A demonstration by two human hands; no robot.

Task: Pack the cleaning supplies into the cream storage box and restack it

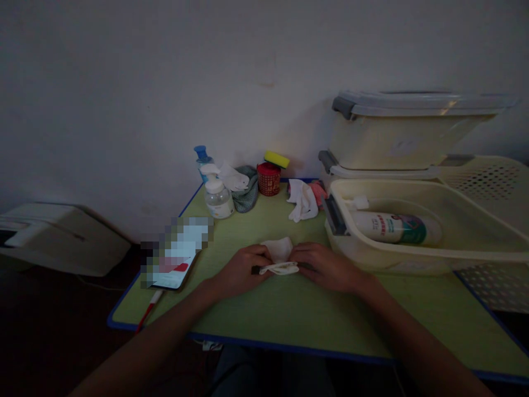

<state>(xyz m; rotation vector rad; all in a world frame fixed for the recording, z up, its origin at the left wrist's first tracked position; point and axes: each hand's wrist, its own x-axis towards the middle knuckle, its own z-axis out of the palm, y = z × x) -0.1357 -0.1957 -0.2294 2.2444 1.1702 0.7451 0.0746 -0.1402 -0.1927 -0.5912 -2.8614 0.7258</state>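
My left hand (243,270) and my right hand (324,266) meet over the middle of the table, each closed on one side of a white cloth (279,251). The cloth is folded, with one flap standing up behind and a rolled edge at the front. A small dark piece (256,270) sticks out by my left fingers at the cloth's edge; what it is I cannot make out. The fingertips are partly hidden by the cloth and the dim light.
The green table (264,309) has a blue edge. A lit phone (176,259) on a red cable lies left. Behind are a pump bottle (219,199), a grey cloth (247,193), a red basket (268,179) with a yellow sponge (276,160), and white fabric (303,199). Right, a plastic bin (384,259) holds a spray bottle (390,227).
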